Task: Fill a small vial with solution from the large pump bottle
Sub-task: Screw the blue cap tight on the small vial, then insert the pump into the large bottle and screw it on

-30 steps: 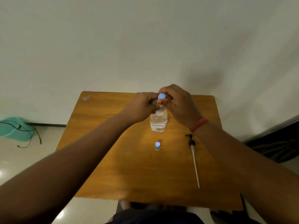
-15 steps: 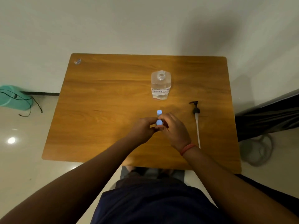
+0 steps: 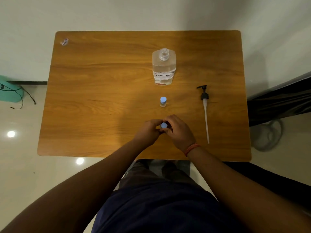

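- While both hands meet near the 6 o'clock edge of the wooden table [image 3: 101, 81], the left hand [image 3: 148, 132] and right hand [image 3: 180, 132] curl fingers round a small vial w/ blue cap [image 3: 163, 125]; only the cap shows, glass body hidden by fingers.
- Right wrist carries an orange-red thread band [image 3: 191, 148].
- Second small vial w/ blue cap [image 3: 163, 101] stands upright, just toward 12 o'clock from the hands, apart from them.
- Large clear bottle [image 3: 164, 66] stands further toward 12 o'clock, in line w/ both vials; neck open, no pump on it, clear liquid inside, white label w/ handwritten "SOLUTION".
- Pump head w/ long dip tube [image 3: 205, 108] lies flat on the table at 3 o'clock of the standing vial, black nozzle end toward 12, tube end toward 6.
- Small crumpled wrapper [image 3: 64, 42] at the table's 10–11 o'clock corner.
- Teal object w/ black cable [image 3: 10, 93] on the floor at 9 o'clock, partly cut off.
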Available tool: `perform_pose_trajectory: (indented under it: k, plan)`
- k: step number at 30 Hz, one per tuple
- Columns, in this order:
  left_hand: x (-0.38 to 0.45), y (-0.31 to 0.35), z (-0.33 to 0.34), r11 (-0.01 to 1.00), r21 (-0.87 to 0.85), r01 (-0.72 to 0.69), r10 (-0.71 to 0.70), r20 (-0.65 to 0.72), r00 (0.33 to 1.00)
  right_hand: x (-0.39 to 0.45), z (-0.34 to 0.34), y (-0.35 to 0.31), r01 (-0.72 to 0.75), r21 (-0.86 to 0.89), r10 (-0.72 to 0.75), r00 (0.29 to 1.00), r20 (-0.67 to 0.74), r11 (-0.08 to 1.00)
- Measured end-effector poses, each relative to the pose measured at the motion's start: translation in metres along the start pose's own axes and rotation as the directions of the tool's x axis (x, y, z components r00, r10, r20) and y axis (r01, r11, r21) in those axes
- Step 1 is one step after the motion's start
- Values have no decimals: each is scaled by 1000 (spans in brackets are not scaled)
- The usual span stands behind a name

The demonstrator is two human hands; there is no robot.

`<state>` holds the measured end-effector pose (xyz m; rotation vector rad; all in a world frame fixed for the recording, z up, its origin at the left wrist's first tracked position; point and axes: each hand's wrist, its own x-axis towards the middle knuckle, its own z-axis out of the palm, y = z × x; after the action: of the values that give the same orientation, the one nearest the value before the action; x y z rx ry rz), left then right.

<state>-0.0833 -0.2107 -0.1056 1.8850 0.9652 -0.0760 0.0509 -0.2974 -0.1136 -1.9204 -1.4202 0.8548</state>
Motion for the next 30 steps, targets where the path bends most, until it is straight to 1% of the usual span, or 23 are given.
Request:
perform_pose_trajectory:
  k: [5,11,15,17,19,21,23,26,30]
  plan:
    - [0,-5,2,1000,5,-12,12,-8,1000,-2,3,2,-9,30,9,1000,-8,1000]
    - [1,-8,3,1000,-2,-12,12,-2,1000,-2,5,5,-26,57,25,1000,15,998]
    - [2,-11,1,999,18,-38,38,15,999,-6,1,12,-32,56,31,999,24,998]
    - [2,-15,-3,999,36,-25,24,52,998,-7,-5,17,-48,42,49,999,-10,998]
    - [0,-19,-10,998,54,16,-21,79,997,-6,-17,25,-87,38,89,995,-54,996]
    - [-3,-27,-19,996,86,29,-36,72,997,0,-31,36,-122,22,124,986,-109,992]
    - [-5,-35,-29,991,134,23,-31,61,998,9,-48,48,-169,-49,156,967,-202,984]
    - [-3,-42,-45,979,202,19,-23,18,1000,28,-74,64,-289,-75,257,923,-286,954]
    - [16,-37,-62,982,185,42,-24,-97,995,55,-100,85,-434,-86,382,858,-343,897]
